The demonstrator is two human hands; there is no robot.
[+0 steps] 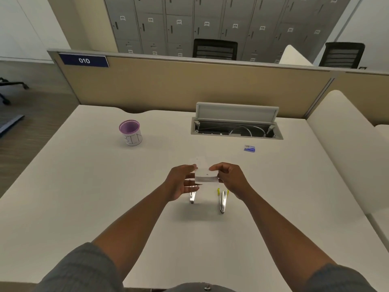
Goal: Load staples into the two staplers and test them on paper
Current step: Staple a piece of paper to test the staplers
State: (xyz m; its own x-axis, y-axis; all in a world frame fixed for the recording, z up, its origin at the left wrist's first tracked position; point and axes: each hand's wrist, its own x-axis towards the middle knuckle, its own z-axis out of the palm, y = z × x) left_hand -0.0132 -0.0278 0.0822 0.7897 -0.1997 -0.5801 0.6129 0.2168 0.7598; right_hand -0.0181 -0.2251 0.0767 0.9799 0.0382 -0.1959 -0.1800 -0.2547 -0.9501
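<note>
Pinching grip on both sides: left hand and right hand each nipping an edge of the folded paper, held up off the bench; looks like checking or folding the slip, small dark marks on it, maybe staples, too small to tell; two staplers lying side by side right beneath the hands, near ends alone showing; staple box well off to the right, cup far left; next, probably: free one hand, take a stapler, slide the paper edge squarely into its mouth, press firmly.
</note>
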